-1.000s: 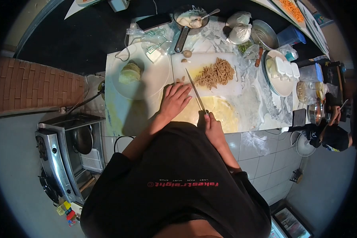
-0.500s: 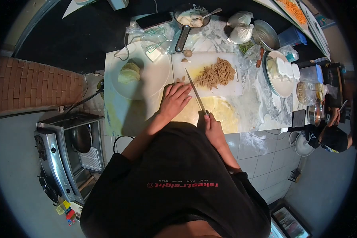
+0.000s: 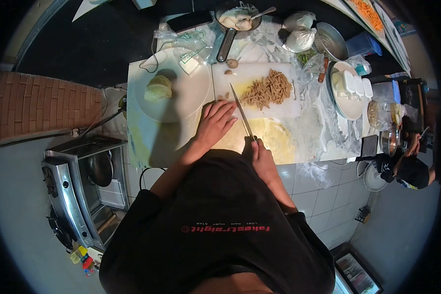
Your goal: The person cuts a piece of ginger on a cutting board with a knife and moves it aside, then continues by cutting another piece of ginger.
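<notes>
My right hand (image 3: 263,158) is wrapped round the handle of a long knife (image 3: 241,109), whose blade points away from me over the white cutting board (image 3: 291,105). Beside the blade, my left hand (image 3: 216,120) rests palm down at the board's near left edge, fingertips close to the knife; whether anything lies under them is hidden. Brown sliced strips (image 3: 269,89) are heaped on the board, right of the blade. Small pale pieces (image 3: 224,96) lie just beyond my left fingers. A large round plate (image 3: 142,105) at the left carries a cabbage piece (image 3: 158,89).
A pan (image 3: 226,45) with a spoon stands behind the board, near a small round brown item (image 3: 232,63). Plastic bags (image 3: 299,39), a metal bowl (image 3: 330,41) and a plate of white containers (image 3: 348,105) are at the right. Another person (image 3: 411,169) is at far right.
The view has shifted very slightly. Both hands and the knife hold almost the same pose over the board.
</notes>
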Motion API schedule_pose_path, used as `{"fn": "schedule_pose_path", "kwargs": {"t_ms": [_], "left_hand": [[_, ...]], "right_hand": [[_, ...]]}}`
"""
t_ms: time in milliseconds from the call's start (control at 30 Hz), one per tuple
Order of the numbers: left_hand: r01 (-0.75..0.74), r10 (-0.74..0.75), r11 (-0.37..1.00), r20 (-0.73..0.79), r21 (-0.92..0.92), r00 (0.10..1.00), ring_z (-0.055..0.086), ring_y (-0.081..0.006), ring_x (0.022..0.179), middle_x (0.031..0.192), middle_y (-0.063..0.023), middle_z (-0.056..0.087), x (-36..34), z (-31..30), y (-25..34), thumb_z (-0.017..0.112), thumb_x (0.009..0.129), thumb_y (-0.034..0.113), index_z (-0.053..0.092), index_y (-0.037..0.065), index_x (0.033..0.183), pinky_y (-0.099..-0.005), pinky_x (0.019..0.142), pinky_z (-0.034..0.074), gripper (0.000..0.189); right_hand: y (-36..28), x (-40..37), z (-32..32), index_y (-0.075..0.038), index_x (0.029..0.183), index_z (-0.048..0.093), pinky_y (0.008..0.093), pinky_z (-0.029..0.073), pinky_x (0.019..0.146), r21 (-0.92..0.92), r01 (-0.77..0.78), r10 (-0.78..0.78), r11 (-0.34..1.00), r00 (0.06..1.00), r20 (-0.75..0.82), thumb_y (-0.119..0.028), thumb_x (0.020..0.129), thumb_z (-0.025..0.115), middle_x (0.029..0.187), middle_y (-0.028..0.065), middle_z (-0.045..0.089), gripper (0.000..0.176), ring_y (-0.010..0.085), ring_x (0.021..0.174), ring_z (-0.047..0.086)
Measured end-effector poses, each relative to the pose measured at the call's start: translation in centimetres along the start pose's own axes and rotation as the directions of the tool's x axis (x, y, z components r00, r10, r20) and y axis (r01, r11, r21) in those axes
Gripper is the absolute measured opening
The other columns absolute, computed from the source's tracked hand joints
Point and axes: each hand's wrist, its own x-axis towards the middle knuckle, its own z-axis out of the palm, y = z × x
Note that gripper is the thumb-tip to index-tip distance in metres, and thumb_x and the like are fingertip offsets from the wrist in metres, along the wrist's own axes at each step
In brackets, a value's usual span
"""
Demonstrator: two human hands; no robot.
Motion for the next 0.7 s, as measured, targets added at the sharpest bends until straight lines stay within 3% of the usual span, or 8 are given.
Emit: {"fn": "schedule_pose_path", "kwargs": {"t_ms": [700], "left_hand": [[0.063,-0.061,0.998,0.096,-0.012,0.993,0.050,-0.0217,0.129,0.136,-0.0023,0.061,0.2,0.0,-0.3,0.067,0.092,0.029,0.062,0.008,0.132,-0.0423,0.105,0.035,0.045]], "right_hand": [[-0.5,0.6,-0.4,-0.002,0.119,0.044,0.0622,0.045,0.062,-0.056,-0.064,0.070,0.996,0.991,0.116,-0.031,0.107,0.040,0.073,0.0341,0.062,0.032,0.0562,0.074,0.060]]}}
